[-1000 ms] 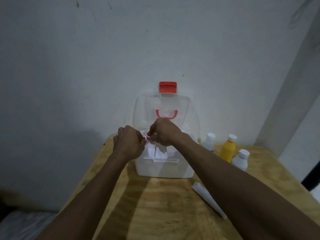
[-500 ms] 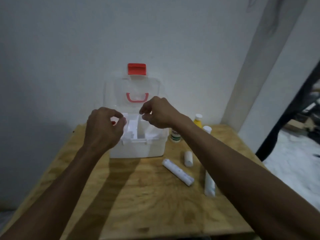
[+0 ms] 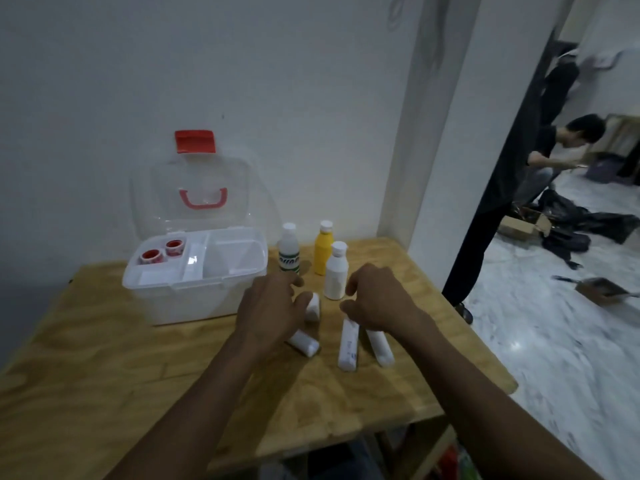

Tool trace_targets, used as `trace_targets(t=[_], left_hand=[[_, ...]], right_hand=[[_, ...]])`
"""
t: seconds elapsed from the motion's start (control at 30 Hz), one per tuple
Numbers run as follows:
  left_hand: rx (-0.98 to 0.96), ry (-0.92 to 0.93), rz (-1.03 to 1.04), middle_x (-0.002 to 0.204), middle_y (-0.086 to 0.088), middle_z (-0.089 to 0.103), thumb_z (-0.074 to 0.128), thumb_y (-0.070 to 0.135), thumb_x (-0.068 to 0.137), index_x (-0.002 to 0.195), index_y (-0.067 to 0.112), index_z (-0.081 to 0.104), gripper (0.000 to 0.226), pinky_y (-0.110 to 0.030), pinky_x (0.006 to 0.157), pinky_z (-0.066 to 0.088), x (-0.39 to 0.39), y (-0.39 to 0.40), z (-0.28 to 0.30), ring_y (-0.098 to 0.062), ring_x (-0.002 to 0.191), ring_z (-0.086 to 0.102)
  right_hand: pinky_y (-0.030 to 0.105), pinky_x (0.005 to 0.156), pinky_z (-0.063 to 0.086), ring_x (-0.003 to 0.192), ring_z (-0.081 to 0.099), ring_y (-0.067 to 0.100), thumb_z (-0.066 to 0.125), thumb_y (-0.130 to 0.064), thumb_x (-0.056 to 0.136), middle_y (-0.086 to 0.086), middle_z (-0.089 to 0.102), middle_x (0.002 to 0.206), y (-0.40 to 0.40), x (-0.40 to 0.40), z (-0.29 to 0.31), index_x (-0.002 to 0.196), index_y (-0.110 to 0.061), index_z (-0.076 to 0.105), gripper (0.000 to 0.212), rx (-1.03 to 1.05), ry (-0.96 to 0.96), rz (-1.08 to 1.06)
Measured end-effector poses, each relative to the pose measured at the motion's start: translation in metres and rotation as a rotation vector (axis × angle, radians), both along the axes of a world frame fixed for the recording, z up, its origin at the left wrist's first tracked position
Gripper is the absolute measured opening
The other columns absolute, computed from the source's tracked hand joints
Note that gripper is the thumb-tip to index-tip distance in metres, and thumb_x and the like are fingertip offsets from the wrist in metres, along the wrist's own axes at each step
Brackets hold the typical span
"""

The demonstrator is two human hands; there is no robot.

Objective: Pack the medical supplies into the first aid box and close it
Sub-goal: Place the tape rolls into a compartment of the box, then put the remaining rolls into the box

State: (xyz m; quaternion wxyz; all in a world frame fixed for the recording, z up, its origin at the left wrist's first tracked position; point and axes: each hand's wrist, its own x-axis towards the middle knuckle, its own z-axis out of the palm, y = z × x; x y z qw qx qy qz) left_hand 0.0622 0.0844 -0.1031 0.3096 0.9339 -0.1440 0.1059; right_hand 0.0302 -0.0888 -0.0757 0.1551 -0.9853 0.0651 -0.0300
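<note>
Both bare hands hung low over the pale plywood table (image 3: 104,358), and neither had closed on anything. The left hand (image 3: 268,311) was spread loose, its thumb tip touching a small white gauze roll (image 3: 313,306) just to its right; a second white roll (image 3: 304,342) poked out from under its heel. The right hand (image 3: 377,299) was half curled with its fingers apart, resting over the far ends of a flat white tube (image 3: 348,344) and a fatter white roll (image 3: 381,346) that lay side by side beneath its wrist.

Just beyond the gap between the hands stood a short white plastic bottle (image 3: 336,271), and behind it a yellow bottle with a white cap (image 3: 323,249) and a clear bottle with a green label (image 3: 289,249).

Left of the left hand, close by, the white plastic first aid box (image 3: 194,296) sat open, its clear lid with red handle and latch (image 3: 197,202) upright against the wall. Two red-and-white tape rolls (image 3: 161,251) lay in its tray's far-left compartment.
</note>
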Motion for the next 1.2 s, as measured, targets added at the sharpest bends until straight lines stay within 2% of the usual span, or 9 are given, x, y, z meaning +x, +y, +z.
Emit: trace_targets(t=[0.2, 0.33, 0.43, 0.63, 0.73, 0.8, 0.93, 1.0, 1.2], left_hand=[[0.209, 0.092, 0.058, 0.123, -0.003, 0.067, 0.060, 0.044, 0.089, 0.125, 0.025, 0.063, 0.040, -0.037, 0.087, 0.052, 0.009, -0.031, -0.010, -0.024, 0.112, 0.061], [0.240, 0.115, 0.071, 0.110, -0.005, 0.071, 0.061, 0.039, 0.089, 0.109, 0.021, 0.069, 0.028, -0.039, 0.083, 0.055, 0.010, -0.037, -0.010, -0.024, 0.102, 0.065], [0.226, 0.122, 0.084, 0.113, -0.005, 0.069, 0.063, 0.039, 0.088, 0.113, 0.022, 0.068, 0.031, -0.038, 0.082, 0.055, 0.011, -0.038, -0.011, -0.024, 0.102, 0.064], [0.122, 0.133, 0.089, 0.123, -0.007, 0.065, 0.064, 0.035, 0.087, 0.130, 0.016, 0.057, 0.047, -0.035, 0.087, 0.049, 0.010, -0.035, -0.011, -0.025, 0.114, 0.060], [-0.032, 0.073, 0.071, 0.112, -0.004, 0.072, 0.066, 0.037, 0.084, 0.127, 0.018, 0.059, 0.048, -0.036, 0.085, 0.053, 0.001, -0.021, -0.002, -0.023, 0.103, 0.066], [-0.136, 0.007, 0.070, 0.101, -0.001, 0.075, 0.066, 0.040, 0.083, 0.120, 0.019, 0.065, 0.042, -0.036, 0.079, 0.057, -0.008, -0.007, 0.011, -0.017, 0.089, 0.070], [-0.286, -0.053, 0.119, 0.091, 0.002, 0.076, 0.070, 0.038, 0.082, 0.112, 0.022, 0.070, 0.033, -0.026, 0.071, 0.055, -0.018, 0.034, 0.041, -0.010, 0.080, 0.070], [-0.312, -0.063, 0.177, 0.093, -0.001, 0.075, 0.073, 0.032, 0.081, 0.116, 0.020, 0.069, 0.037, -0.023, 0.071, 0.052, -0.018, 0.062, 0.051, -0.010, 0.080, 0.069], [-0.254, -0.059, 0.411, 0.091, -0.006, 0.077, 0.076, 0.032, 0.077, 0.110, 0.023, 0.073, 0.034, -0.036, 0.085, 0.056, -0.001, 0.144, 0.068, -0.024, 0.089, 0.071]], right_hand=[[0.029, 0.068, 0.036, 0.100, 0.058, 0.026, 0.069, -0.024, 0.085, 0.010, 0.060, 0.111, 0.008, -0.008, -0.021, 0.112, -0.009, 0.054, 0.034, -0.052, -0.026, 0.014], [0.029, 0.068, 0.034, 0.101, 0.058, 0.027, 0.068, -0.025, 0.085, 0.011, 0.058, 0.113, 0.011, -0.006, -0.027, 0.114, -0.009, 0.052, 0.037, -0.014, -0.015, 0.000], [0.029, 0.067, 0.033, 0.100, 0.057, 0.027, 0.068, -0.026, 0.083, 0.011, 0.058, 0.113, 0.010, -0.005, -0.027, 0.112, -0.009, 0.051, 0.038, 0.013, 0.011, 0.004], [0.030, 0.071, 0.041, 0.105, 0.054, 0.026, 0.070, -0.027, 0.079, 0.009, 0.058, 0.115, 0.009, -0.007, -0.021, 0.115, -0.009, 0.054, 0.043, 0.095, 0.016, 0.007], [0.039, 0.081, 0.054, 0.101, 0.062, 0.028, 0.072, -0.029, 0.078, 0.009, 0.059, 0.114, 0.010, -0.009, -0.012, 0.114, -0.010, 0.058, 0.043, 0.177, -0.047, 0.021], [0.043, 0.079, 0.057, 0.092, 0.067, 0.028, 0.074, -0.032, 0.076, 0.006, 0.061, 0.111, 0.016, -0.008, -0.001, 0.110, -0.015, 0.062, 0.040, 0.249, -0.107, 0.026], [0.040, 0.075, 0.059, 0.083, 0.068, 0.027, 0.075, -0.040, 0.069, 0.003, 0.068, 0.096, 0.046, 0.009, 0.024, 0.100, -0.025, 0.064, 0.036, 0.344, -0.215, 0.053], [0.041, 0.075, 0.059, 0.082, 0.069, 0.026, 0.074, -0.040, 0.067, 0.005, 0.071, 0.094, 0.070, 0.023, 0.035, 0.102, -0.024, 0.064, 0.040, 0.449, -0.244, 0.079], [0.046, 0.080, 0.058, 0.092, 0.067, 0.034, 0.073, -0.038, 0.064, 0.010, 0.069, 0.099, 0.143, 0.073, 0.048, 0.104, -0.023, 0.062, 0.044, 0.620, -0.273, 0.152]])
